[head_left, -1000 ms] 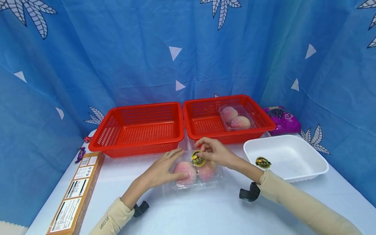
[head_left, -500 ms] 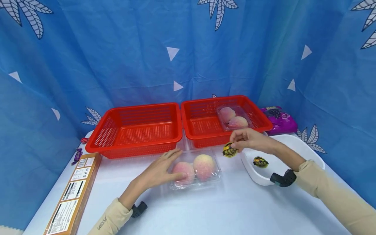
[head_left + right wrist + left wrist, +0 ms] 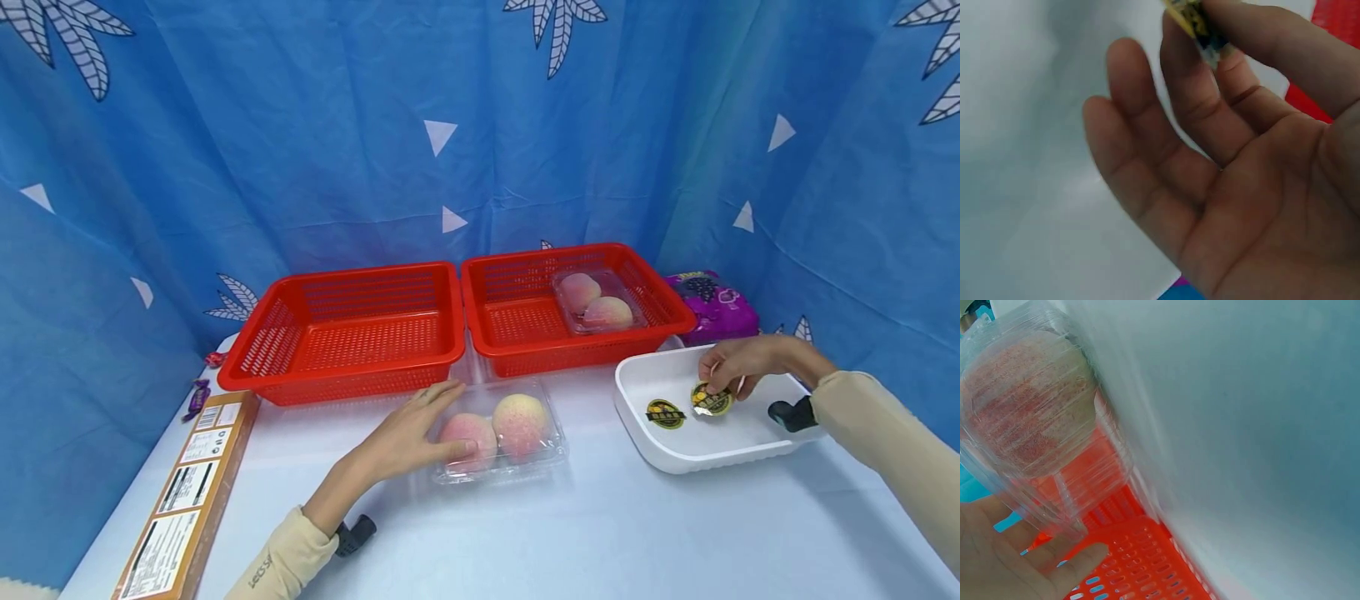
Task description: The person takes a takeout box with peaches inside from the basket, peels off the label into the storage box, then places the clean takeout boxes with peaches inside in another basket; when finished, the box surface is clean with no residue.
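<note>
In the head view a clear plastic clamshell box [image 3: 491, 476] lies on the white table, with two pink-and-yellow peaches [image 3: 521, 421] inside. My left hand [image 3: 401, 433] rests on its left side, fingers extended along the edge and thumb across the lid. In the left wrist view those fingers touch the plastic near a peach [image 3: 1029, 403]. Over the white tray [image 3: 652, 454], my right hand [image 3: 746, 362] pinches a round black-and-gold sticker [image 3: 710, 400] between thumb and fingers. Another sticker [image 3: 665, 414] like it lies at the tray's left. The right wrist view shows the pinched sticker [image 3: 1197, 19] edge-on.
Two red baskets stand side by side at the back: the left basket [image 3: 352, 373] and the right basket [image 3: 555, 360], which holds another clamshell of peaches [image 3: 600, 304]. A purple bag [image 3: 716, 308] is at the right. Along the left lies a long brown box [image 3: 187, 500] near wrapped candies [image 3: 197, 398].
My right hand lifted the sticker off the clamshell's lid and carried it right, over the white tray. The peach beneath came into full view. My left hand stayed on the box.
</note>
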A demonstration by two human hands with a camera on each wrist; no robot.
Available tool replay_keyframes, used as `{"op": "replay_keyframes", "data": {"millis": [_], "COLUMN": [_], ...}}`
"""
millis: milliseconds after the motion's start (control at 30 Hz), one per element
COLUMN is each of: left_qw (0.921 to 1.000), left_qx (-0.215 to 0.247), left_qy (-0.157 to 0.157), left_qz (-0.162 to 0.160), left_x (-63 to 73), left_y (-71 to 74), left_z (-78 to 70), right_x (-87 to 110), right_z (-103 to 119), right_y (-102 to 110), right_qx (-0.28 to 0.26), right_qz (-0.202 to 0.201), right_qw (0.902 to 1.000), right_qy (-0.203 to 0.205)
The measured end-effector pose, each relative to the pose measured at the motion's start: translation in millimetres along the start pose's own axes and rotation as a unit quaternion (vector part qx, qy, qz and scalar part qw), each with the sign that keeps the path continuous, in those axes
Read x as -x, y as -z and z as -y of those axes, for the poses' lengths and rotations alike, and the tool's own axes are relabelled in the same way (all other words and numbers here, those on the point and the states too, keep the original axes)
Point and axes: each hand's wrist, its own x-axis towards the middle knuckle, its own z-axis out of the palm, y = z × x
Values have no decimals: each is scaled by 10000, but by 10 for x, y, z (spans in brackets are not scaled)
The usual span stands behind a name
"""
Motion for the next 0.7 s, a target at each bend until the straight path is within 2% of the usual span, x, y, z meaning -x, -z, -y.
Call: {"op": "replay_keyframes", "data": {"millis": [133, 267, 567, 700], "left_qw": [10000, 10000, 10000, 10000], "left_qx": [15, 24, 35, 34], "left_qy": [-11, 2, 28, 31], "left_qz": [-12, 0, -21, -19], "left_x": [5, 12, 10, 8], "left_y": [3, 4, 5, 6], "left_z": [3, -2, -11, -11], "right_x": [-49, -77, -64, -31], "right_z": [-108, -132, -9, 35], "right_y": [5, -10, -85, -92], "right_qx": [156, 328, 1043, 1069], "right_qz": [-109, -131, -391, -637], "right_qw": [9992, 9981, 9897, 9843], "right_qy": [-345, -507, -896, -1251]}}
